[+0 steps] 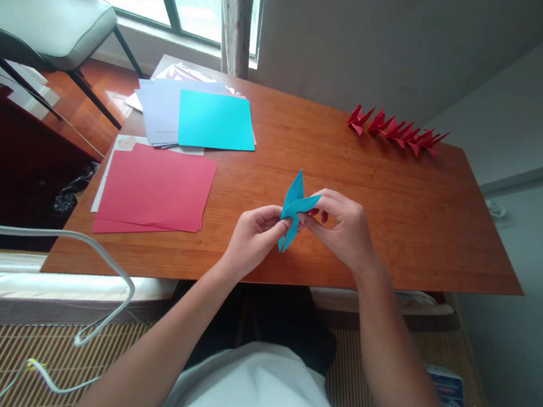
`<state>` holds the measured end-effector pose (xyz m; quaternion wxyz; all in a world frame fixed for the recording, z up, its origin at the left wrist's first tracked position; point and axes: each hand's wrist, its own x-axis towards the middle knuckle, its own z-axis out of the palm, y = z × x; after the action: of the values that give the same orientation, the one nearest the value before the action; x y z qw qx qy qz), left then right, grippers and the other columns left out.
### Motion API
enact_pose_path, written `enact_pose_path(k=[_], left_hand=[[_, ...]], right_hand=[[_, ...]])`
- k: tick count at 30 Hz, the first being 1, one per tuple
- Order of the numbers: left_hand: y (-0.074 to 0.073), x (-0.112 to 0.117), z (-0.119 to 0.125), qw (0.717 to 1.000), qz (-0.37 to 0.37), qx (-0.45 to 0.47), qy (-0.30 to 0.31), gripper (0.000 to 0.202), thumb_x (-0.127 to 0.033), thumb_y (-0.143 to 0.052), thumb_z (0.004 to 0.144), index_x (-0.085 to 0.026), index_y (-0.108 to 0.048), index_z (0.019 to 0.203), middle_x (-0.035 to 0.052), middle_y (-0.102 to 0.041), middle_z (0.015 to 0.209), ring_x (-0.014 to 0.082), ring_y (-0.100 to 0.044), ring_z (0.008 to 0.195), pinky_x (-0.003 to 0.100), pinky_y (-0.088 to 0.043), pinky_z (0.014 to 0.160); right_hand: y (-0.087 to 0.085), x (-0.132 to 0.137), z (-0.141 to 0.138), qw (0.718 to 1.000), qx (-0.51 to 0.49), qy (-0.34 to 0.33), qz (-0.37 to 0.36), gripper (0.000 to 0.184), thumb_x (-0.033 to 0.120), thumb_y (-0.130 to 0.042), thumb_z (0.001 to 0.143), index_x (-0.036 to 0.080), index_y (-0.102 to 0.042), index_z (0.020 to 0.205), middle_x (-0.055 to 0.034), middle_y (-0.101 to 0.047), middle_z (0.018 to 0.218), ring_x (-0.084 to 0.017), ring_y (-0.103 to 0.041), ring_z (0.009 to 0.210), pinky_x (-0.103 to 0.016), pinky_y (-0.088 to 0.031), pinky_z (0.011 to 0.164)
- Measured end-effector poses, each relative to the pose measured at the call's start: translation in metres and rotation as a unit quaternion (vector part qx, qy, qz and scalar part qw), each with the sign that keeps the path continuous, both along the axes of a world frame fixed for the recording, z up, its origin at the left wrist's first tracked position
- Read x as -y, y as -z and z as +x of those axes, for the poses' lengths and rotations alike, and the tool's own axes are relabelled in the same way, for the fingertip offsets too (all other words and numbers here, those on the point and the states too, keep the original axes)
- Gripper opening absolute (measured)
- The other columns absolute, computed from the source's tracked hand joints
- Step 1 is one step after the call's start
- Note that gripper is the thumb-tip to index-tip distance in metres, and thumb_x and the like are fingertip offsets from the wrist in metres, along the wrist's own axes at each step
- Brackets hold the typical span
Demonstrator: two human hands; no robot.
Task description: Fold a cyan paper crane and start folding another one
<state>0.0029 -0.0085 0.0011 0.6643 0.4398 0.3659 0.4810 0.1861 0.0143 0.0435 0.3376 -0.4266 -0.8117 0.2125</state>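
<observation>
A partly folded blue paper figure [294, 207] with pointed flaps is held just above the wooden table [396, 224], near its front edge. My left hand [255, 234] pinches its lower left side, fingers closed on the paper. My right hand [342, 228] pinches a flap on its right side with thumb and fingers. Both hands meet at the figure in the middle of the table.
A row of several red folded paper cranes [397, 131] stands at the back right. Red sheets [155, 193] lie at the left, with a cyan sheet [215, 120] on pale lilac sheets [157, 109] behind them. A chair [43, 14] stands by the window; a white cable [98, 262] loops at the lower left.
</observation>
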Motion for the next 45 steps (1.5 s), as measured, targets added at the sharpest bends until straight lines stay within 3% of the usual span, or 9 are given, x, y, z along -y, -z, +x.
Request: enact_pose_path(k=[9, 20, 24, 31, 37, 41, 45], left_hand=[[0.001, -0.002, -0.001, 1.000, 0.016, -0.003, -0.005, 0.027, -0.038, -0.071, 0.090, -0.017, -0.081, 0.103, 0.0068, -0.080, 0.092, 0.0218, -0.073, 0.085, 0.030, -0.055, 0.080], [0.001, -0.001, -0.002, 1.000, 0.011, -0.021, -0.018, 0.026, -0.038, -0.073, 0.087, -0.017, -0.082, 0.101, 0.0060, -0.080, 0.091, 0.0210, -0.071, 0.083, 0.029, -0.053, 0.076], [0.001, -0.002, -0.003, 1.000, -0.014, 0.008, -0.005, 0.028, -0.040, -0.074, 0.086, -0.017, -0.082, 0.099, 0.0067, -0.079, 0.088, 0.0216, -0.071, 0.081, 0.031, -0.055, 0.077], [0.004, -0.005, -0.005, 0.997, -0.049, 0.058, -0.004, 0.031, -0.046, -0.077, 0.083, -0.019, -0.082, 0.097, 0.0066, -0.079, 0.091, 0.0211, -0.071, 0.084, 0.030, -0.055, 0.077], [0.002, -0.002, -0.001, 1.000, 0.001, 0.006, -0.016, 0.028, -0.042, -0.074, 0.086, -0.018, -0.082, 0.097, 0.0065, -0.078, 0.090, 0.0211, -0.070, 0.084, 0.030, -0.053, 0.080], [0.001, 0.000, 0.001, 1.000, 0.014, -0.016, -0.015, 0.027, -0.040, -0.073, 0.086, -0.016, -0.081, 0.097, 0.0059, -0.077, 0.087, 0.0200, -0.068, 0.080, 0.028, -0.052, 0.074], [0.002, 0.000, 0.002, 0.999, 0.036, -0.037, -0.015, 0.024, -0.036, -0.071, 0.088, -0.017, -0.081, 0.097, 0.0045, -0.077, 0.084, 0.0181, -0.067, 0.078, 0.026, -0.051, 0.072]], right_hand=[[0.005, 0.005, -0.003, 0.997, 0.006, 0.013, 0.076, 0.010, 0.019, -0.065, 0.094, 0.025, -0.072, 0.090, -0.0030, -0.070, 0.090, -0.019, -0.063, 0.086, -0.033, -0.052, 0.072], [0.012, 0.010, -0.010, 0.997, -0.019, 0.034, 0.072, 0.009, 0.022, -0.066, 0.093, 0.026, -0.074, 0.094, -0.0028, -0.067, 0.089, -0.019, -0.063, 0.084, -0.034, -0.054, 0.074], [0.017, 0.011, -0.010, 0.994, -0.056, 0.037, 0.087, 0.016, 0.020, -0.065, 0.094, 0.030, -0.078, 0.095, -0.0024, -0.068, 0.087, -0.018, -0.063, 0.082, -0.034, -0.054, 0.071], [0.023, 0.016, -0.007, 0.983, 0.006, 0.026, 0.181, 0.031, 0.011, -0.063, 0.093, 0.036, -0.077, 0.107, -0.0039, -0.074, 0.098, -0.020, -0.063, 0.091, -0.032, -0.051, 0.064], [0.016, 0.015, -0.014, 0.987, 0.007, 0.049, 0.151, 0.015, 0.018, -0.068, 0.091, 0.029, -0.075, 0.099, -0.0043, -0.072, 0.092, -0.022, -0.062, 0.088, -0.039, -0.055, 0.076], [0.014, 0.017, -0.020, 0.990, -0.033, 0.068, 0.118, 0.006, 0.022, -0.069, 0.091, 0.027, -0.070, 0.095, -0.0027, -0.070, 0.086, -0.020, -0.062, 0.080, -0.036, -0.054, 0.070], [0.013, 0.018, -0.022, 0.990, -0.066, 0.091, 0.080, 0.011, 0.022, -0.070, 0.090, 0.028, -0.071, 0.100, -0.0015, -0.068, 0.085, -0.018, -0.062, 0.077, -0.034, -0.054, 0.069]])
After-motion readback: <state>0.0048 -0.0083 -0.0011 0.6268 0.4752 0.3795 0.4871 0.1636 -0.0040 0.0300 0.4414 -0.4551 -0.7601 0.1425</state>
